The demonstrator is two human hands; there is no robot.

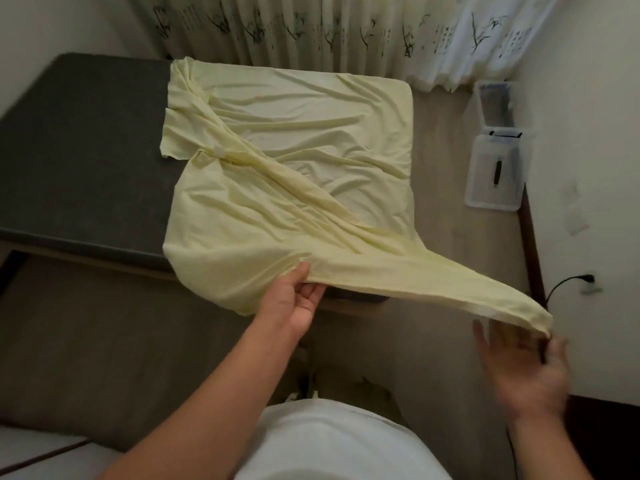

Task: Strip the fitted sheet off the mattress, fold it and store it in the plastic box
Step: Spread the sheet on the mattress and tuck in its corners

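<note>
Currently, head view, one entry per item.

Fitted sheet: pale yellow and creased. It lies over the right part of the mattress, with a near corner drawn off the bed into a taut band that runs toward the lower right. The far right corner looks as if it is still hooked over the mattress.

Mattress: dark grey, bare on its left part.

Left hand: at the near edge of the bed, thumb on top and fingers curled beneath a fold of the sheet, pinching it.

Right hand: motion-blurred, with the fingers appearing spread. The tip of the taut band meets it near the thumb. Whether it grips the cloth cannot be told.

Plastic box: clear, on the floor by the right-hand wall, well apart from the sheet. A second clear piece, possibly its lid, sits just behind it.

Curtain: printed, hanging beyond the bed.

Progress, as judged:
- Stripping is partly done. About half the mattress is uncovered and one more corner is coming away.
- The last corner is still to be freed.
- All the folding and the storing in the box remain.
</note>
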